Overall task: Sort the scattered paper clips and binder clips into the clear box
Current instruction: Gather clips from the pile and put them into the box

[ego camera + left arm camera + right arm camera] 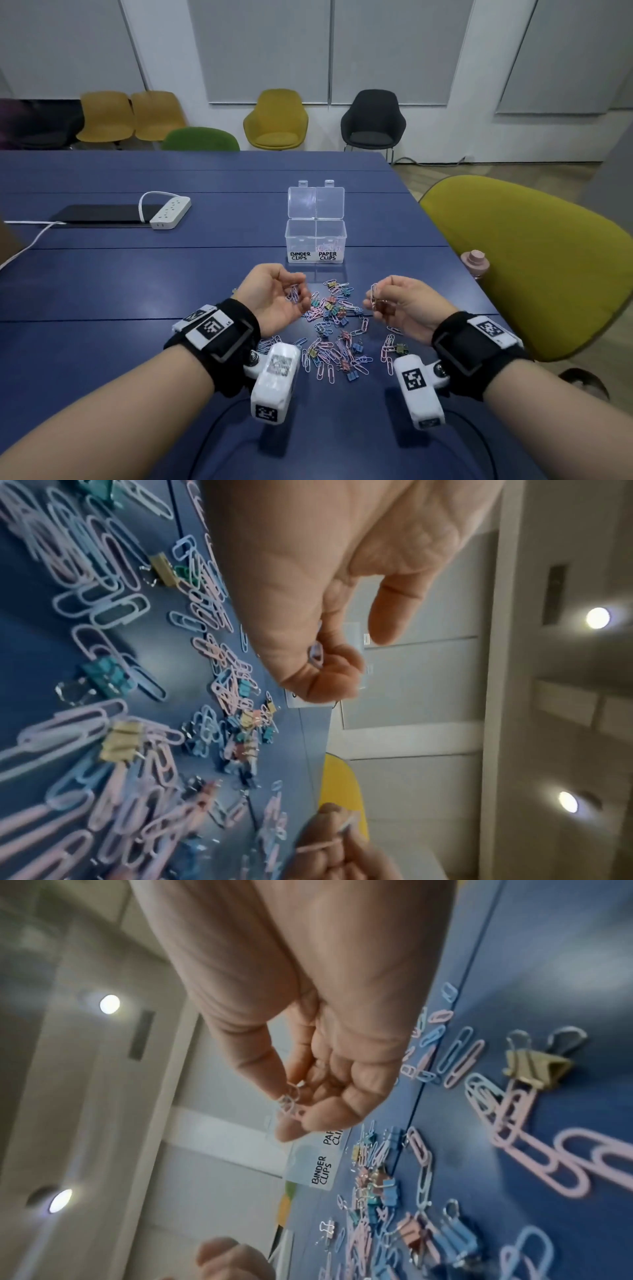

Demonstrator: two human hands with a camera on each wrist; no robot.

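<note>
From the head view I see my left hand [274, 298] palm-up, fingers curled round a few paper clips [293, 294], and my right hand [400, 305] pinching another small bunch [375, 297]. Both hover over the scattered pile of clips [337, 329] on the blue tabletop [137, 274]. The clear box [315, 240] stands open just beyond the pile, labelled for binder clips on the left and paper clips on the right. A power strip [170, 211] lies far left; a pink bottle [474, 262] sits past the right edge.

From the left wrist view, my palm hides most of the box, and the nearest clips are blurred.

From the right wrist view, my fingers [325, 1115] cover part of the paper clip label, and I cannot count the clips they pinch.
</note>
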